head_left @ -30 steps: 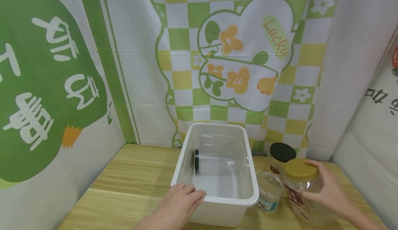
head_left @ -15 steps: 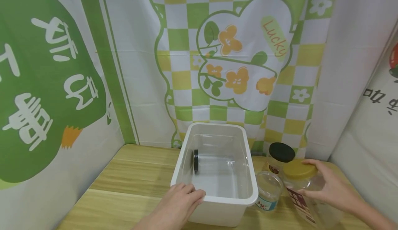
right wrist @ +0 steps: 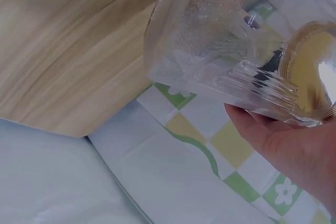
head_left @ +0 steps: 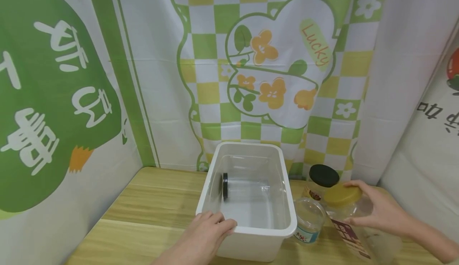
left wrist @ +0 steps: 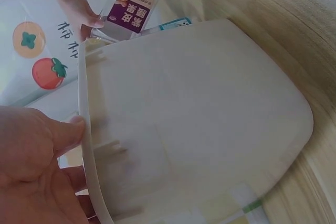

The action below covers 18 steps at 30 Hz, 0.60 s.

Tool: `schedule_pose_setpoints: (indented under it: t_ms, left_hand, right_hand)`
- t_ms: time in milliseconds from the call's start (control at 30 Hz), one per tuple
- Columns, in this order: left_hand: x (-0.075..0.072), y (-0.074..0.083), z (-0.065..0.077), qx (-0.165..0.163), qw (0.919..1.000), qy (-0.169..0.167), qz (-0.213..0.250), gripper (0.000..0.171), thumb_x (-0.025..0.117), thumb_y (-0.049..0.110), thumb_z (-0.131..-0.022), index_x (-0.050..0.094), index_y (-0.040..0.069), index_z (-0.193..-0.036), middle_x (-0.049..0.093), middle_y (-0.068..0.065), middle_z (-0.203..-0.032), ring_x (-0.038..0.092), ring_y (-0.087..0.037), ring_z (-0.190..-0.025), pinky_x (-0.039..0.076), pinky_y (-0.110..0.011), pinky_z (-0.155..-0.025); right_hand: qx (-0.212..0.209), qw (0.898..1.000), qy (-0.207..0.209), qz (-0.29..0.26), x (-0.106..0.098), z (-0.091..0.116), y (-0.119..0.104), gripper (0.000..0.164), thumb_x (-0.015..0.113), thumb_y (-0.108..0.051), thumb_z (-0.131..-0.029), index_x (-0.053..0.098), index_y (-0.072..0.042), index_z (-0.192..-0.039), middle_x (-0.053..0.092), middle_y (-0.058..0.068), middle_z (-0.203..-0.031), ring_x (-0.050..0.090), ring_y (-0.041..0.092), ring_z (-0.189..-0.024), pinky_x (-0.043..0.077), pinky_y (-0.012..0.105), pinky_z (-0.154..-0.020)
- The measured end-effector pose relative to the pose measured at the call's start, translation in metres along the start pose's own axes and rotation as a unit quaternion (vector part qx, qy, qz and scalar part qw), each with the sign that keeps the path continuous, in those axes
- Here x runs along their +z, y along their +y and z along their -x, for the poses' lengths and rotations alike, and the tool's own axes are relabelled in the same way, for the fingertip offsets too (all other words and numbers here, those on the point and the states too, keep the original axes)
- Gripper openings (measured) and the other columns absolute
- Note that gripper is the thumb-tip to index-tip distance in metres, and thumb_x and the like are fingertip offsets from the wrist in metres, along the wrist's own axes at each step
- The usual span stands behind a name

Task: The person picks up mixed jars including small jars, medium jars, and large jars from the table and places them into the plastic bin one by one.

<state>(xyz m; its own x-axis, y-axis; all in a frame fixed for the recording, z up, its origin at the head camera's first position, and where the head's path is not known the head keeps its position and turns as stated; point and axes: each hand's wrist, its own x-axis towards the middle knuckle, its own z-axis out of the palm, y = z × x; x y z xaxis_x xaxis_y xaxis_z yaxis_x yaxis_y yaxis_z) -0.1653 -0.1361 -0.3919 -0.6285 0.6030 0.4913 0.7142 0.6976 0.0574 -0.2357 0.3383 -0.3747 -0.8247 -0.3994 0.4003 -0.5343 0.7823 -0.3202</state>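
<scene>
In the head view, my left hand (head_left: 202,235) holds the near rim of a white plastic bin (head_left: 265,231); the left wrist view shows the thumb outside and fingers behind the rim. My right hand (head_left: 385,213) grips a large clear plastic jar (head_left: 381,243) near its yellow lid (head_left: 342,195). This jar leans, lid to the left and base to the right, with a maroon label (left wrist: 132,11) showing in the left wrist view. Through its clear wall (right wrist: 210,40) no contents show in the right wrist view. Whether its base touches the table cannot be told.
Between bin and held jar stands a small clear tub (head_left: 309,219) with a blue label. Behind it is a clear jar with a black lid (head_left: 324,175). Inside the bin, a black lid (head_left: 225,186) sits on edge, apparently on a clear jar lying sideways. Printed cloth (head_left: 251,109) hangs behind.
The yellow-lidded jar tips further, its lid shifting slightly left and its base swinging right, with my right hand following. My left hand and the bin stay put.
</scene>
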Motion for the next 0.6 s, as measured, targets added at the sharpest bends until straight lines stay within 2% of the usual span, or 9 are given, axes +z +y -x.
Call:
schedule_pose_setpoints:
  t_ms: [200, 433, 600]
  left_hand:
    - [-0.003, 0.001, -0.001, -0.015, 0.9994, -0.029, 0.009, 0.01, 0.068, 0.02, -0.102, 0.072, 0.022, -0.11, 0.056, 0.011, -0.083, 0.046, -0.005, -0.074, 0.036, -0.019, -0.069]
    - [-0.005, 0.002, -0.001, -0.02, 0.999, -0.037, 0.012, 0.009, 0.068, 0.02, -0.101, 0.072, 0.022, -0.108, 0.057, 0.011, -0.083, 0.049, -0.007, -0.075, 0.038, -0.022, -0.07]
    - [-0.007, 0.001, -0.002, -0.027, 0.9983, -0.048, 0.022, 0.009, 0.067, 0.021, -0.102, 0.072, 0.022, -0.109, 0.057, 0.011, -0.084, 0.051, -0.008, -0.077, 0.041, -0.024, -0.072]
  right_hand:
    - [0.005, 1.0, -0.018, -0.017, -0.007, -0.004, -0.005, 0.089, 0.097, -0.025, -0.065, 0.054, -0.002, -0.139, 0.067, 0.022, -0.131, 0.064, 0.051, -0.112, 0.05, 0.076, -0.082]
    - [-0.002, 0.999, -0.035, -0.022, -0.016, -0.011, -0.011, 0.092, 0.098, -0.028, -0.067, 0.051, -0.002, -0.141, 0.064, 0.026, -0.134, 0.061, 0.055, -0.117, 0.046, 0.08, -0.087]
    - [0.001, 0.999, -0.05, -0.02, -0.024, -0.018, -0.016, 0.093, 0.098, -0.034, -0.069, 0.05, -0.006, -0.143, 0.065, 0.025, -0.134, 0.06, 0.056, -0.118, 0.046, 0.081, -0.086]
